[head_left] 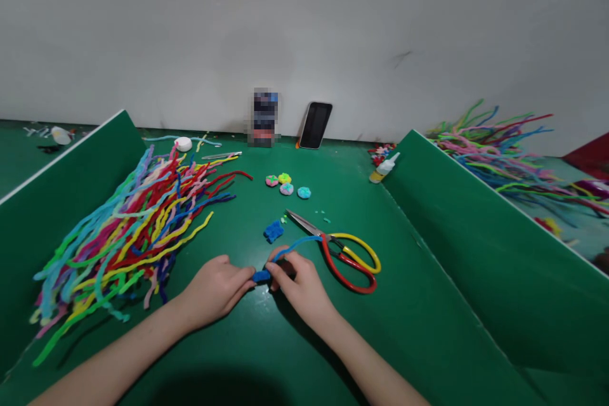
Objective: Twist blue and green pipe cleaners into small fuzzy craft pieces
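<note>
My left hand (219, 285) pinches one end of a small dark blue fuzzy piece (261, 276), low over the green table. At its other end my right hand (299, 282) is closed on a lighter blue pipe cleaner (301, 242), whose free end runs right toward the scissors. Where the two blue parts meet is hidden by my fingers. A dark blue folded pipe-cleaner shape (274, 231) lies just beyond my hands. Large scissors (351, 256) with one red and one yellow handle rest to the right, tips pointing away to the left.
Loose coloured pipe cleaners (143, 222) fill the left side. Several small round fuzzy pieces (286, 189) lie farther back. A phone (316, 125) leans on the wall; a glue bottle (384, 168) is at back right. Green dividers (476, 222) border both sides.
</note>
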Demonstrator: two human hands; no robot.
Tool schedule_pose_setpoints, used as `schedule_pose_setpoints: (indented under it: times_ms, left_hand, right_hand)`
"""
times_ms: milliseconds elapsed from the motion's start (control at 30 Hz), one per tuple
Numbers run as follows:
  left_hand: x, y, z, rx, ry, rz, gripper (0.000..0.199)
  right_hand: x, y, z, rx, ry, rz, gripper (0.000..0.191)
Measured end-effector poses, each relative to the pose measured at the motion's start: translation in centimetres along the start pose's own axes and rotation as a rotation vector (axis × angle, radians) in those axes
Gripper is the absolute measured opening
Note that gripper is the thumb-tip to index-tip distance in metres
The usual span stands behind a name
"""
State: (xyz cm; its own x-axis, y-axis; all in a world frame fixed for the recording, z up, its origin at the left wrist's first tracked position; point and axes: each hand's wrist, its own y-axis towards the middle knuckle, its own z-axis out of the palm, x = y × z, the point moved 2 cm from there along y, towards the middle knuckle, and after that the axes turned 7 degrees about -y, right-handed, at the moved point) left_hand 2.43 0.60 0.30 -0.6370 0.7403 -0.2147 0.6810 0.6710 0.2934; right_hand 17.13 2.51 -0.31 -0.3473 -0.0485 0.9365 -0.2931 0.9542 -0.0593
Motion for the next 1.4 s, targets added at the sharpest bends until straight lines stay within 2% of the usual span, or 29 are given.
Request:
schedule_pose_setpoints:
  times_ms: [400,767,967,1067,1267,1400]
  left_hand:
    - [-0.21,-0.07,-0.30,-0.148,0.155,0.114,0.023]
    - [-0.49,-0.30,-0.65,-0.197,0.226,0.180,0.017]
    - [-0.68,-0.25,-0.84,-0.210,0.201,0.211,0.015]
    - [-0.63,-0.14,-0.76,-0.197,0.166,0.193,0.015]
    - [-0.41,0.07,-0.79,-0.100,0.081,0.109,0.017]
    - [-0.58,0.20,-0.53,-0.030,0.078,0.084,0.024]
  right_hand:
    - [-0.41,0.18,0.18,0.141,0.299,0.162,0.015]
    - [-0.10,-0.09,-0.09,0.287,0.442,0.248,0.024]
    - [0.08,-0.36,-0.24,0.391,0.508,0.270,0.023]
    - [0.03,-0.18,-0.24,0.361,0.470,0.237,0.021]
    - [-0.05,-0.09,0.09,0.212,0.252,0.136,0.010]
    - [0.09,-0.40,0.45,0.220,0.088,0.029,0.004]
